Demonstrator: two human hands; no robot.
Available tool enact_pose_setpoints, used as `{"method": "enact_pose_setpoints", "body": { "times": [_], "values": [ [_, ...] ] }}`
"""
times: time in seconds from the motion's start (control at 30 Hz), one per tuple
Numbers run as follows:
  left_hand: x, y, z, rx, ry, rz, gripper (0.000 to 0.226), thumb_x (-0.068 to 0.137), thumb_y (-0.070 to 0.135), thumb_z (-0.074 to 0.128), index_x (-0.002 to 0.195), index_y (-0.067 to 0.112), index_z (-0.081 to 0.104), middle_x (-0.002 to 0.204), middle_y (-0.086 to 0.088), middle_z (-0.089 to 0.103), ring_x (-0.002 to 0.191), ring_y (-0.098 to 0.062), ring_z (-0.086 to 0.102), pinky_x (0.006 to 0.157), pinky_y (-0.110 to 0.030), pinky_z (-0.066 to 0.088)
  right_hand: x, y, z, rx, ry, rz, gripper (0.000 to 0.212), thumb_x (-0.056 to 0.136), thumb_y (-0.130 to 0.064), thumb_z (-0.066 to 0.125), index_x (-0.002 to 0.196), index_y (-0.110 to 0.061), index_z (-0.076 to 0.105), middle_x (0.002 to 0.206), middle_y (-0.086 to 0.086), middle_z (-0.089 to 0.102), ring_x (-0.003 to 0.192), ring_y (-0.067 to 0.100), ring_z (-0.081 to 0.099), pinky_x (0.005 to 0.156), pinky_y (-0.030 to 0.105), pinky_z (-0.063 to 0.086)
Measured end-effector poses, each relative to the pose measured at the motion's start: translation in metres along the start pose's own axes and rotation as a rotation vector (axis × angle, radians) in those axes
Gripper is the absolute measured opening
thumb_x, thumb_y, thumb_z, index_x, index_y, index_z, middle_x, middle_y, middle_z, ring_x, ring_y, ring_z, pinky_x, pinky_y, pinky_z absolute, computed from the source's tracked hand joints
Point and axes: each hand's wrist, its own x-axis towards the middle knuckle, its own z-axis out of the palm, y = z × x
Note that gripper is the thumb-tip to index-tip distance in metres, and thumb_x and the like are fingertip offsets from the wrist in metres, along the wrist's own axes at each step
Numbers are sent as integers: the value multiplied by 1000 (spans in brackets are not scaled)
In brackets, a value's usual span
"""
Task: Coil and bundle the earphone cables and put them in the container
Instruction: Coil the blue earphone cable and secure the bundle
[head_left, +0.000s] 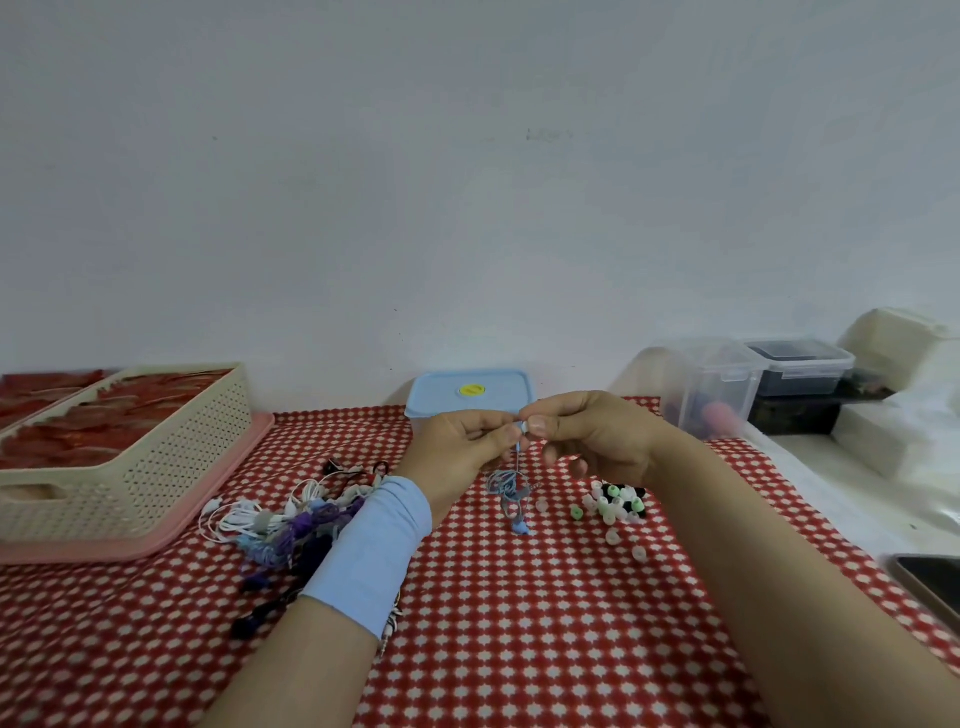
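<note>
A bare grey-white wall backs a bench (519, 597) covered in red cloth with a white star pattern. Above its middle hangs a thin pale-blue earphone cable (511, 488), its upper end pinched between both hands and its tangled lower loops and blue earbud trailing down to the cloth. It looks nearly weightless, limp and springy, likely to uncoil if let go, so it is best held at the plug or the gathered loops. The left hand (462, 447) and right hand (587, 434) meet fingertip to fingertip, each closed on the cable's top. Left of them lies a heap of white and purple earphone cables (280, 525); right, scattered small ear tips (615, 504). Behind the hands sits a lidded pale-blue plastic container (470, 392); far left, a cream perforated basket (156, 457).
</note>
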Motion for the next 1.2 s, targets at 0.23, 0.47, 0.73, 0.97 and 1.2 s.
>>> {"method": "enact_pose_setpoints", "body": {
  "times": [0.23,0.47,0.73,0.97,1.2],
  "values": [
    [-3,0,7,-133,-67,-44,14,95,7,58,95,5,72,83,-2,68,69,-4,59,78,-27,53,-2,6,-5,31,-75,-50,10,80,-18,69,82,-19,79,83,4,70,59,8,60,40,16,36],
    [0,-4,11,86,119,2,9,90,13,70,95,12,77,76,3,74,69,-2,66,75,-20,53,-8,3,-7,-137,51,-108,15,91,-11,69,105,-10,76,91,13,75,65,17,65,48,24,45],
    [0,1,10,106,162,20,11,87,11,72,98,8,75,81,-6,76,74,-10,72,76,-19,56,-10,-7,-5,-365,133,-238,14,84,-12,80,98,-12,79,88,17,76,70,20,68,56,31,52],
    [-1,2,8,168,215,89,9,84,11,75,92,14,74,79,5,76,74,-2,72,70,-12,54,-6,-4,0,-280,162,-242,15,87,-9,76,102,-11,77,87,16,76,67,20,68,54,30,52],
    [1,2,5,340,218,188,10,83,14,77,87,23,74,82,7,74,78,-1,70,76,-14,54,-7,-2,5,-147,132,-152,12,93,-12,69,101,-7,76,87,13,75,65,19,66,51,28,50]
  ]
}}
